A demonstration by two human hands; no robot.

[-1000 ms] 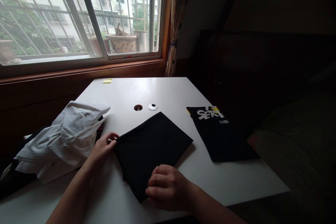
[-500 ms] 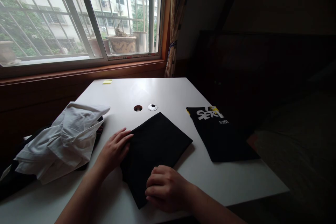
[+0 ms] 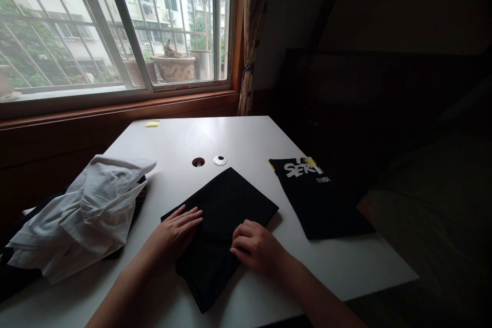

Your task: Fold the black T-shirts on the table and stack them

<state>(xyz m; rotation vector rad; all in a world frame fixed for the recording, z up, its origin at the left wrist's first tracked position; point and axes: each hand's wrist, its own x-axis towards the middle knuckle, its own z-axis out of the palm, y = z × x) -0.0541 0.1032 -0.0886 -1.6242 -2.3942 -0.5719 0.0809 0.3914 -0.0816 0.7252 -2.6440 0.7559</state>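
A folded black garment (image 3: 226, 200) lies on the white table in front of me, with one corner pointing to the far side and another toward me. Flat on its left part rests my left hand (image 3: 179, 230), open, fingers stretched out over the cloth. My right hand (image 3: 257, 246) is at the garment's lower right edge, its fingers curled and closed against the cloth. Whether fabric is pinched under those fingers is partly hidden. To the right lies another folded black garment (image 3: 323, 205) with white and yellow print.
A crumpled white garment (image 3: 92, 210) lies over dark clothes at the left of the white table (image 3: 238, 136). Toward the back are a cable hole (image 3: 198, 162), a round cover (image 3: 220, 160) and a yellow note (image 3: 152, 123). A window stands behind.
My right hand has moved up and to the right along the garment's edge. My left hand is slightly lower, and the cloth now reaches farther left. The view has shifted a little.
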